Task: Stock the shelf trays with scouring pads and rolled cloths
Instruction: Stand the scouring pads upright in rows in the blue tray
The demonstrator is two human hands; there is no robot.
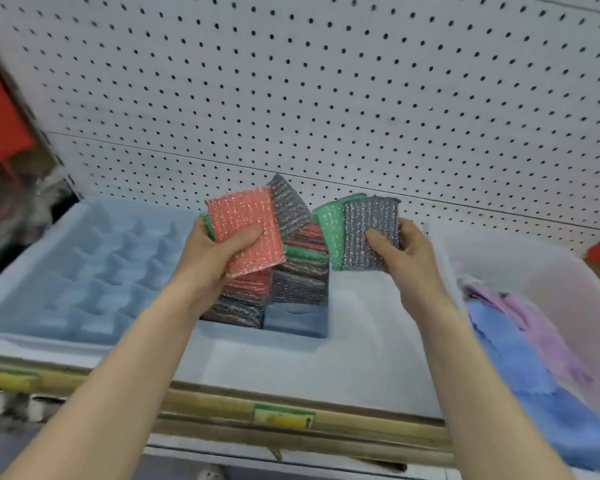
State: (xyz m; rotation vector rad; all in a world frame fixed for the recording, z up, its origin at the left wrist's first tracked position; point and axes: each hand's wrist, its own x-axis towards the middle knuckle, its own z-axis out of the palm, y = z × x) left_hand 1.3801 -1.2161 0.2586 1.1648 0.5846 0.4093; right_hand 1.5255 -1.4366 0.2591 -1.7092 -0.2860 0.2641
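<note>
Gripping scouring pads (245, 230) (both fists full) above tray (291, 358).

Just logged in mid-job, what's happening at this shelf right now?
A person is stocking scouring pads. The left hand grips a red pad with a green one behind it; the right hand holds a grey pad with a green pad behind it. Both hang over the tray slot, already partly packed with upright pads. The blue divided tray to the left holds nothing visible. Blue and purple cloths lie in the clear bin on the right.
</note>
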